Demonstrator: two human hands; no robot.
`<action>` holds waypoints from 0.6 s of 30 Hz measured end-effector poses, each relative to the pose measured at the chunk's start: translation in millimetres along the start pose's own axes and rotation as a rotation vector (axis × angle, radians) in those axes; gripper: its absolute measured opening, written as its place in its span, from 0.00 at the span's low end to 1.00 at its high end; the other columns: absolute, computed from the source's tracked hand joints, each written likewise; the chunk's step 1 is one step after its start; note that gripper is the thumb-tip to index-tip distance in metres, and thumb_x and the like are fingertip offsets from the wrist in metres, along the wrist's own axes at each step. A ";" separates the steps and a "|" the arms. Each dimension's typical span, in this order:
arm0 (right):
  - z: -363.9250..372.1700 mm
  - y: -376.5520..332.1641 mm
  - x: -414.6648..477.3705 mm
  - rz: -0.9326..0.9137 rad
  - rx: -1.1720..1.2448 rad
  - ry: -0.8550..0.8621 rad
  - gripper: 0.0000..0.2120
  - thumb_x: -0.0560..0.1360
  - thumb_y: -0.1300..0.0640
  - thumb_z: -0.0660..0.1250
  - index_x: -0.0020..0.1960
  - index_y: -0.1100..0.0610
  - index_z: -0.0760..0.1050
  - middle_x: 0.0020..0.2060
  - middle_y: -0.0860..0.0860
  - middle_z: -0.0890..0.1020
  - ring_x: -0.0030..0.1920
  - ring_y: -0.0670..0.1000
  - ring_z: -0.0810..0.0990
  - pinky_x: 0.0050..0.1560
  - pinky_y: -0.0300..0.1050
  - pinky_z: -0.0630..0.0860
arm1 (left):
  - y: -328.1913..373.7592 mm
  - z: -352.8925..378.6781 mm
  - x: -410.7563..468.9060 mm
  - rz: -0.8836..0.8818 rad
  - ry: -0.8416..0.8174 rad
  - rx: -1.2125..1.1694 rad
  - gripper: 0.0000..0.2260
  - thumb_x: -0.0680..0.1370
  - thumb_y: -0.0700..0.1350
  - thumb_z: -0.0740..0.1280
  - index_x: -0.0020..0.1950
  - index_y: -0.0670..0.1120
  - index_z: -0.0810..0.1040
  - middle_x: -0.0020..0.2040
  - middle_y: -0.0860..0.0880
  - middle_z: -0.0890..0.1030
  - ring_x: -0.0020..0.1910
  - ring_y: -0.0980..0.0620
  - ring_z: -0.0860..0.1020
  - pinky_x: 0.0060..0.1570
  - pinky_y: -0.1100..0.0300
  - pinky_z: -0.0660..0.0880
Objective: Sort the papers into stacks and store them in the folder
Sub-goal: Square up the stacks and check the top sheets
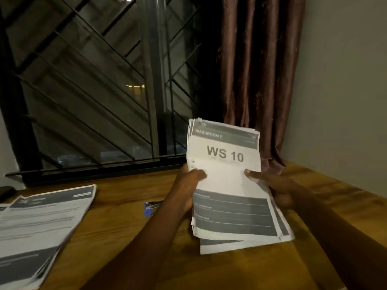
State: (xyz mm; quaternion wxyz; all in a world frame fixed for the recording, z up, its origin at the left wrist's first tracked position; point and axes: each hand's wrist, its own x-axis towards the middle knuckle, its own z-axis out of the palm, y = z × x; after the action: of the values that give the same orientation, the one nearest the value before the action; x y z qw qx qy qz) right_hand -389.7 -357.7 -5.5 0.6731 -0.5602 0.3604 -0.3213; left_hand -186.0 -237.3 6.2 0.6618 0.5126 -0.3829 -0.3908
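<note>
Your forearms reach in from the bottom edge to a stack point(226, 183) of papers, held tilted up over the table point(104, 222) toward its right side. Your left hand point(188, 182) clamps the stack's left edge, thumb on the top sheet, fingers behind; your right hand point(278, 191) grips the right edge the same way. The top sheet reads "WS 10". A 2nd stack point(41, 222) lies flat at the left, with a blue stapler point(151, 206) between the 2.

Blue object point(151, 206) half hidden behind left forearm point(150, 237); table stack point(41, 227) cropped.
</note>
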 end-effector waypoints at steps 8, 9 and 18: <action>129.8 -42.1 -6.7 -0.379 0.186 -0.091 0.13 0.76 0.66 0.64 0.59 0.58 0.76 0.55 0.59 0.82 0.53 0.61 0.82 0.50 0.58 0.80 | 101.7 -84.7 -33.5 0.356 0.201 0.294 0.11 0.77 0.38 0.69 0.59 0.44 0.77 0.56 0.43 0.82 0.46 0.47 0.82 0.49 0.53 0.80; 152.4 -46.5 -10.7 -0.420 0.178 -0.102 0.12 0.77 0.67 0.63 0.57 0.56 0.76 0.54 0.58 0.82 0.53 0.60 0.82 0.50 0.56 0.80 | 112.5 -99.8 -41.6 0.371 0.242 0.289 0.12 0.76 0.39 0.70 0.60 0.43 0.77 0.56 0.42 0.82 0.49 0.45 0.82 0.53 0.48 0.80; 261.3 -60.6 -40.3 -0.618 0.084 -0.114 0.11 0.77 0.65 0.64 0.52 0.49 0.74 0.49 0.50 0.82 0.48 0.55 0.82 0.47 0.51 0.81 | 159.6 -182.3 -94.2 0.531 0.306 0.239 0.10 0.76 0.40 0.71 0.54 0.51 0.76 0.51 0.51 0.83 0.46 0.52 0.83 0.43 0.56 0.81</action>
State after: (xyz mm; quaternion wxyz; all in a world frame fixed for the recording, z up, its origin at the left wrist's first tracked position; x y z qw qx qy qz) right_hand -192.0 -197.6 88.6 0.5852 -0.6321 0.1215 -0.4932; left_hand -38.5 -55.4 119.2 0.7257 0.5217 -0.4422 -0.0753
